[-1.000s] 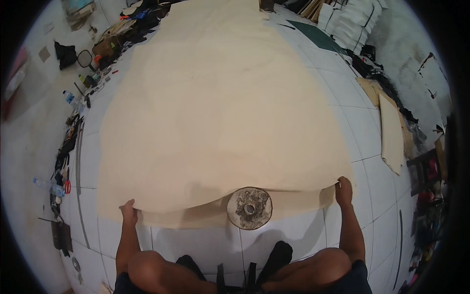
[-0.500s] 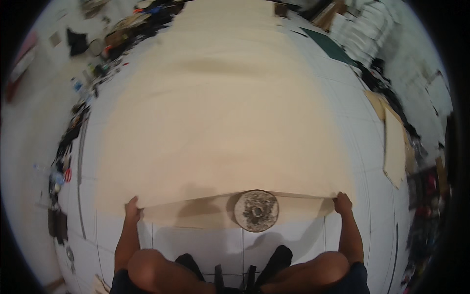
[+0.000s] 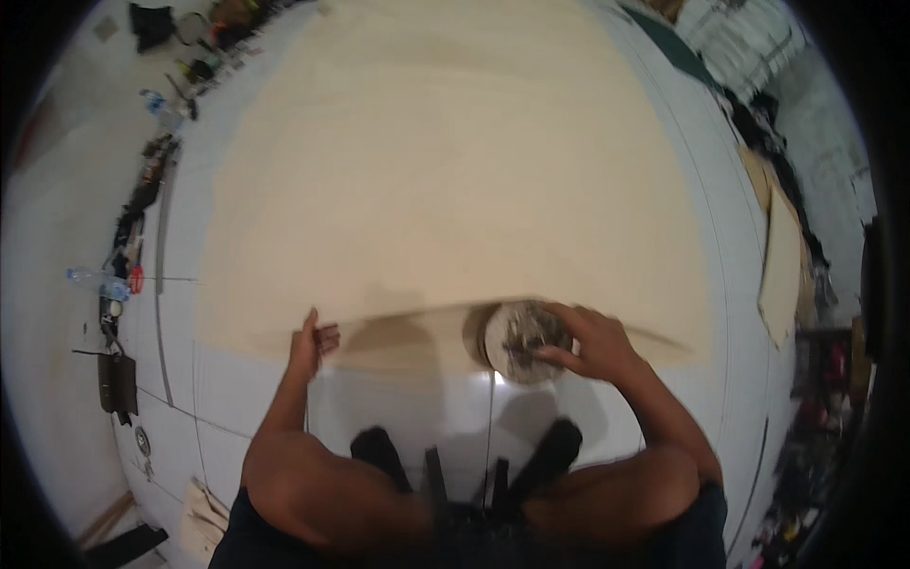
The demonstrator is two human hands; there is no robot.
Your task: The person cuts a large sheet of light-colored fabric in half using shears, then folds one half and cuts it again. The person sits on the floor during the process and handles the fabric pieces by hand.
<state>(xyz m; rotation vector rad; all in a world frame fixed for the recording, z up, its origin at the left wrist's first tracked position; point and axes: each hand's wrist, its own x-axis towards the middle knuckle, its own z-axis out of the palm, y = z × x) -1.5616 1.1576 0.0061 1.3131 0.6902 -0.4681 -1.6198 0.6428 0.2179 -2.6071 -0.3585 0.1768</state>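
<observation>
A wide cream cloth-like sheet lies over the white tiled floor in front of me. Its near edge is folded or raised, with a shaded strip below it. On that near edge rests a round, thick block, pale with dark blotches. My right hand has its fingers and thumb closed around the block's right side, covering part of its top. At the left part of the sheet's edge, my left hand is held with thumb up and fingers apart, holding nothing that I can see.
Clear plastic bottles and small tools line the left wall. A long metal strip lies beside the sheet. Cream offcuts and a green mat are on the right. My feet stand just below the sheet.
Both hands have let go of the sheet's near corners. My right hand has moved inward onto the round block; my left has shifted inward and opened. The view has tilted nearer.
</observation>
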